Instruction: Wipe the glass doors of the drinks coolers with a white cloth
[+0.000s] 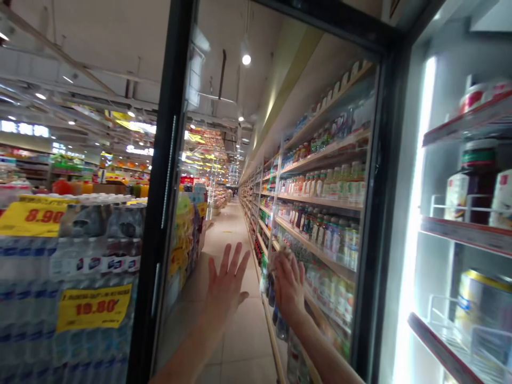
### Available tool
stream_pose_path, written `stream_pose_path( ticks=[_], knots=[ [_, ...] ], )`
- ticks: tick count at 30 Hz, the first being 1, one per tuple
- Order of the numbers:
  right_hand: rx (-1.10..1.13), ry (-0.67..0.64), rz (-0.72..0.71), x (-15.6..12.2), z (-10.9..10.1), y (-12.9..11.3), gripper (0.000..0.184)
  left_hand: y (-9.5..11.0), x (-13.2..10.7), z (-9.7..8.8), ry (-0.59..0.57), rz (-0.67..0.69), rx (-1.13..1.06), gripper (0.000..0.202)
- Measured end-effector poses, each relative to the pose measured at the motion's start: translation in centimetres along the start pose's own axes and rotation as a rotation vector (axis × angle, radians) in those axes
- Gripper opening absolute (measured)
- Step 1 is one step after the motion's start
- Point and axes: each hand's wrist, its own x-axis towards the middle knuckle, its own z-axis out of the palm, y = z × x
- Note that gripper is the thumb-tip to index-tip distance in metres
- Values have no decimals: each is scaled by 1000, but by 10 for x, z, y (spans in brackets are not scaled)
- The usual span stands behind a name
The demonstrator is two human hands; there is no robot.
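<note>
A glass cooler door [390, 213] with a black frame stands open in front of me. My right hand [287, 280] presses a crumpled, light brownish cloth [282, 256] to the pane, fingers over it. To its left, my left hand [227, 277] is raised with fingers spread and nothing in it. It is at or close to the glass; I cannot tell whether it touches. Shelves of bottled drinks [324, 234] and a long aisle floor [240, 320] show in the pane.
At right is the lit cooler interior, with wire-fronted shelves [466, 234], bottles and a yellow-topped can [476, 298]. Left of the door stand stacked packs of bottled water [28, 298] with yellow price signs [94, 308]. The door's black edge [160, 186] lies between them and my hands.
</note>
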Motion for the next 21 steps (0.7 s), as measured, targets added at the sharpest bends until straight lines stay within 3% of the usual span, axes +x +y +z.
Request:
stream_pose_path(
  ticks=[2, 3, 6, 8, 9, 12, 14, 15, 17, 19, 21],
  knots=[
    [12, -37, -131, -4, -2, 3, 58, 0, 0, 0, -7, -9, -5, 101],
    [-6, -15, -103, -4, -4, 11, 57, 0, 0, 1, -11, -14, -7, 101],
    [-97, 139, 256, 0, -8, 34, 53, 1, 4, -1, -27, -16, -18, 102],
    [-119, 188, 428, 2, -5, 33, 52, 1, 6, -1, -29, -11, -30, 100],
    [-110, 168, 406, 1, -3, 28, 52, 0, 6, 0, -27, -10, -35, 99],
    [-42, -14, 74, -13, 1, 17, 52, -2, -3, 8, -1, -3, -37, 96],
    [-38, -77, -5, -24, -3, 29, 51, -5, -16, 17, 28, 34, -38, 93],
    [-63, -56, 73, -29, -6, 40, 51, -6, -23, 22, 36, 61, -39, 92],
    [-132, 51, 369, -33, -11, 63, 52, -8, -36, 31, 37, 97, -34, 91],
    [-158, 152, 571, -30, -11, 69, 54, -9, -44, 35, 20, 96, -22, 91],
    [-117, 160, 483, -28, -5, 51, 55, -8, -45, 36, 13, 85, -11, 92]
  ],
)
